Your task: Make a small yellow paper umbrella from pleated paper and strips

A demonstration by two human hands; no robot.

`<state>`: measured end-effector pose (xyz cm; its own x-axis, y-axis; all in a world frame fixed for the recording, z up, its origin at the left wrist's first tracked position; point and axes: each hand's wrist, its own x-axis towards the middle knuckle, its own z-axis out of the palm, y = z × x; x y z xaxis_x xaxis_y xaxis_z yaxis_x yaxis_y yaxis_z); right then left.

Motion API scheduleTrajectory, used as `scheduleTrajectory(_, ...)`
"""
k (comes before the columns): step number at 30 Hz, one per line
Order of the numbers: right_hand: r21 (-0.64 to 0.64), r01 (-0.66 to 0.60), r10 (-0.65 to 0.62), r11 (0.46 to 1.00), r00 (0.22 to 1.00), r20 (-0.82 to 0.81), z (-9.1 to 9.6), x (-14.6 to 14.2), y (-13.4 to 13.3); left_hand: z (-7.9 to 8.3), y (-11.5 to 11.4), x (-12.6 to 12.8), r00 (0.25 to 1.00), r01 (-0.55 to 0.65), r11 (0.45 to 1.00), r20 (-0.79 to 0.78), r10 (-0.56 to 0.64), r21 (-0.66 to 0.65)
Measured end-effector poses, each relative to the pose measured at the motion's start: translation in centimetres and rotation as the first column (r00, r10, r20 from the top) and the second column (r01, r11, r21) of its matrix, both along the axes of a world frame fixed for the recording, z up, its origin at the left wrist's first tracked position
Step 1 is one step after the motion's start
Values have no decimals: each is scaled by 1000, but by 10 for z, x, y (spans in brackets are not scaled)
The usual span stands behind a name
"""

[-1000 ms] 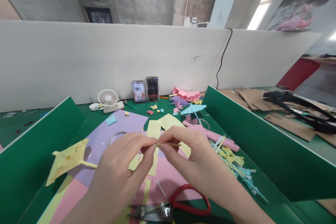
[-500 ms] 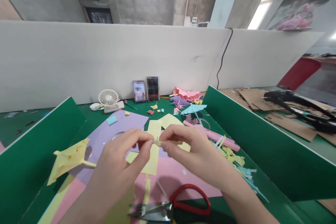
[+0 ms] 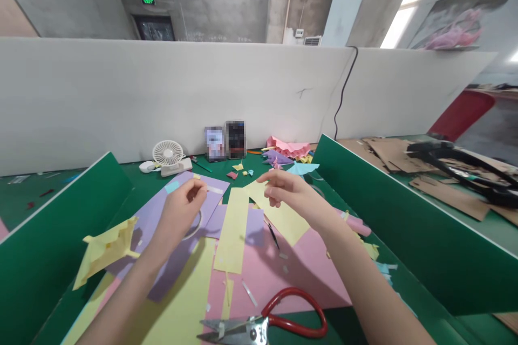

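Note:
My left hand (image 3: 184, 205) is closed in a pinch over the purple paper (image 3: 162, 221), and a thin whitish strip (image 3: 214, 190) sticks out from its fingertips. Just below that hand lies a tape roll (image 3: 197, 225), partly hidden. My right hand (image 3: 289, 191) hovers above a yellow paper piece (image 3: 285, 218), its index finger stretched out and apart from the thumb, with nothing visible between them. Between the hands lies a long yellow paper strip (image 3: 232, 237). Dark tweezers (image 3: 272, 233) rest on the pink paper (image 3: 299, 275).
Red-handled scissors (image 3: 297, 321) lie open at the front. On the left is a folded yellow paper shape (image 3: 107, 248). A fan (image 3: 168, 153) and two phones (image 3: 236, 140) stand at the back. Green boards (image 3: 404, 215) flank the work area. Paper scraps (image 3: 384, 269) lie right.
My hands have come apart: the left moved left and up, the right moved slightly up and right. The small yellow rolled piece they held together no longer shows between them.

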<state>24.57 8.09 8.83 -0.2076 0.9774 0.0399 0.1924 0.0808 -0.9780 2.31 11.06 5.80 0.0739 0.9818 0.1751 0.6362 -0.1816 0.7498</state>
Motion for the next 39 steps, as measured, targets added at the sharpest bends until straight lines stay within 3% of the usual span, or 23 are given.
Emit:
scheduleTrajectory(4,8,-40,40,999,997,-64,2,1,0,-21,7,5,968,226,960,-68,-240,-165)
scheduleTrajectory(8,10,-112,112,994,984,-137,0,1,0,-46,1,19,874,425,839,-87,-478,-340)
scheduleTrajectory(11,-2,-142,139,990,975,-173,-3,-1,0,-63,-7,28,816,474,790,-142,-560,-388)
scheduleTrajectory(15,-3,-160,157,987,969,-193,-3,-3,-2,-73,-11,33,771,454,812,-294,-564,-367)
scheduleTrajectory(20,8,-168,166,986,970,-179,-2,-8,-8,-73,-7,34,689,437,853,-503,-522,-285)
scheduleTrajectory(29,-5,-145,141,989,972,-189,3,-12,-16,-61,-11,32,515,438,852,-698,-498,-286)
scheduleTrajectory(34,-5,-184,178,983,958,-226,6,-12,-20,-41,-18,27,496,406,862,-719,-487,-303)
scheduleTrajectory(39,46,-213,218,976,955,-200,9,-13,-22,-28,-38,10,547,358,886,-704,-454,-293)
